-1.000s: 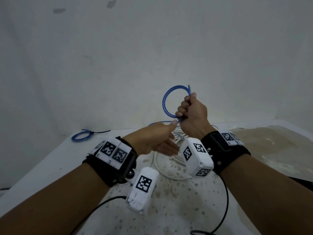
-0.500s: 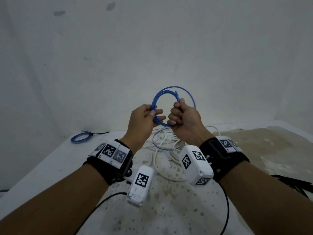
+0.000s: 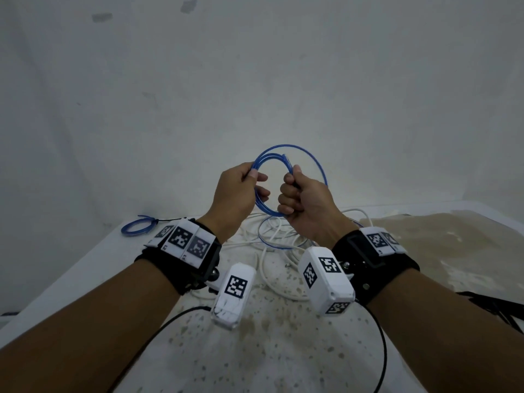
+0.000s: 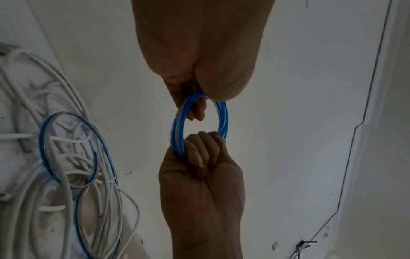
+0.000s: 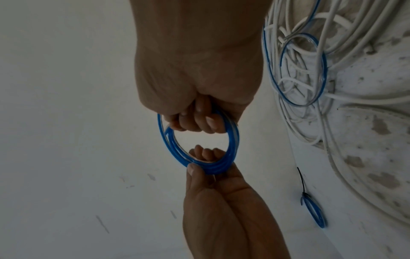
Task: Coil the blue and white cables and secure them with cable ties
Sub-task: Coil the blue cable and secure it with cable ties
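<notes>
Blue cable coil (image 3: 283, 177): several loops gathered into one ring, held in the air above the table (image 3: 85, 265), upright between the two hands.

Left hand (image 3: 235, 194): thumb and fingers pinch the bundled strands on the ring's left side; the fingertips (image 5: 200, 152) show through the ring's opening in the right wrist view.

Right hand (image 3: 306, 202): fingers clenched in a fist around the strands on the ring's right side, thumb on top. One wider blue loop (image 3: 317, 165) stands out beyond this hand, outside the tighter bundle.

Loose cables (image 3: 272, 248): a tangle of white cable with a further length of blue cable (image 4: 66, 149) running through it, lying on the table directly under the grip.

Finished blue coil (image 3: 136, 226): small, bound with a black cable tie whose tail points toward the hands; lies on the table well to the left of the left hand, near the wall (image 3: 255, 80).

Black cable ties (image 3: 499, 304): a loose bunch on the table, well to the right of the right wrist, at the frame's edge.
</notes>
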Available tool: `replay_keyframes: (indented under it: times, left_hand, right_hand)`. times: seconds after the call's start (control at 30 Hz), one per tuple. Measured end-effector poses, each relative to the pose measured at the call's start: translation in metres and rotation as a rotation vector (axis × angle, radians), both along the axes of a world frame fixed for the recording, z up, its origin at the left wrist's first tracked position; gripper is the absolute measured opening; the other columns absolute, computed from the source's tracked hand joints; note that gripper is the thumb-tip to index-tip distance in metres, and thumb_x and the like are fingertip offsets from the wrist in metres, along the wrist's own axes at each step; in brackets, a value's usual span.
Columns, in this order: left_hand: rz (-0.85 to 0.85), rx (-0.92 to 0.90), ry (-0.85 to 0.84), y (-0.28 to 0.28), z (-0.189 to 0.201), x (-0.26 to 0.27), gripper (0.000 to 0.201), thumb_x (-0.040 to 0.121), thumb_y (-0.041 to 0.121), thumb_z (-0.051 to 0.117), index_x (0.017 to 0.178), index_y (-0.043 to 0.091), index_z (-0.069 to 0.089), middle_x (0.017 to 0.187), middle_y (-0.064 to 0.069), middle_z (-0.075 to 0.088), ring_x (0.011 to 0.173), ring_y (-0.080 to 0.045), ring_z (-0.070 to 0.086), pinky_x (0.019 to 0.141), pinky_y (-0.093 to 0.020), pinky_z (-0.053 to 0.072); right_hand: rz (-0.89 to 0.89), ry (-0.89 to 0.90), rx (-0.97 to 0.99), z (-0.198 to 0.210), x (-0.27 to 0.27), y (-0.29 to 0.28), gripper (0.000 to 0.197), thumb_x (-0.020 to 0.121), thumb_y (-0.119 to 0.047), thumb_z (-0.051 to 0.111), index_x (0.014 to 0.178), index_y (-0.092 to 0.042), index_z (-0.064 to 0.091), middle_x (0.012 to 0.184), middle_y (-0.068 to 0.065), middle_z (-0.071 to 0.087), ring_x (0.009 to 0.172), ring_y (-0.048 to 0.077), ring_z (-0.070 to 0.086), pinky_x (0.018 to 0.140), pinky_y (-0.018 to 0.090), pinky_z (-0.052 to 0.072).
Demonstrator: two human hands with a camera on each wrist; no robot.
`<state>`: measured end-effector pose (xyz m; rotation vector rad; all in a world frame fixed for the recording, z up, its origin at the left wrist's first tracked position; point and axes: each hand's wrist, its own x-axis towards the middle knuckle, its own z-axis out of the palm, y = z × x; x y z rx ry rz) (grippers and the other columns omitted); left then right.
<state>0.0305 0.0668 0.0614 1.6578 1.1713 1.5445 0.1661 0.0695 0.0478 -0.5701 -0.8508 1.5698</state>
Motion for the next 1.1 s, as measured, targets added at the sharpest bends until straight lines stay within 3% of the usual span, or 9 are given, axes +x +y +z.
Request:
replay_keyframes:
  times: [0.17,0.37,0.57,0.8,0.93,1.1]
  left_hand:
    - [0.0,-0.007,-0.096,0.003,0.0,-0.011,0.027,0.104,0.009,0.039,0.12,0.009,0.06,0.096,-0.005,0.065,0.06,-0.007,0.062,0.065,-0.023,0.056]
    - [-0.04,0.037,0.071,0.001,0.002,-0.026,0.03,0.102,0.005,0.041,0.122,0.008,0.064,0.093,-0.003,0.07,0.056,-0.004,0.056,0.055,-0.019,0.047]
    - [-0.118,-0.046,0.069,-0.001,0.011,-0.035,0.027,0.103,0.005,0.042,0.117,0.007,0.065,0.097,-0.008,0.073,0.057,-0.011,0.061,0.053,-0.024,0.048]
    - [-0.187,-0.111,0.18,-0.001,0.022,-0.039,0.032,0.102,0.001,0.036,0.118,0.004,0.064,0.09,-0.007,0.069,0.045,-0.012,0.051,0.046,-0.025,0.045]
    - [-0.194,-0.112,0.269,0.0,0.024,-0.04,0.031,0.105,0.011,0.037,0.11,0.004,0.067,0.084,-0.007,0.06,0.043,-0.011,0.038,0.044,-0.027,0.045]
    - [-0.161,-0.222,0.197,0.003,0.025,-0.04,0.03,0.104,0.014,0.039,0.107,-0.001,0.066,0.078,-0.006,0.054,0.041,-0.01,0.031,0.041,-0.024,0.039]
  right_hand:
    - [0.061,-0.117,0.022,-0.003,-0.008,0.0,0.041,0.105,-0.037,0.04,0.07,-0.017,0.046,0.05,-0.006,0.024,0.039,0.009,0.018,0.038,0.021,0.022]
    - [0.082,-0.08,-0.004,-0.01,-0.014,0.001,0.041,0.105,-0.038,0.04,0.07,-0.017,0.047,0.051,-0.006,0.024,0.04,0.009,0.018,0.039,0.021,0.021]
    - [0.086,-0.162,-0.011,-0.01,-0.015,0.003,0.04,0.104,-0.038,0.041,0.07,-0.017,0.046,0.054,-0.006,0.024,0.041,0.009,0.018,0.041,0.022,0.022]
    - [0.109,-0.222,-0.008,-0.01,-0.013,0.002,0.04,0.104,-0.037,0.041,0.07,-0.017,0.046,0.053,-0.006,0.024,0.043,0.009,0.017,0.041,0.022,0.022]
    - [0.117,-0.292,0.014,-0.011,-0.017,0.0,0.04,0.105,-0.036,0.039,0.07,-0.017,0.045,0.052,-0.007,0.025,0.043,0.009,0.018,0.042,0.022,0.021]
    - [0.168,-0.303,0.026,-0.011,-0.016,-0.002,0.04,0.106,-0.035,0.037,0.07,-0.017,0.044,0.051,-0.007,0.024,0.041,0.008,0.018,0.041,0.021,0.021]
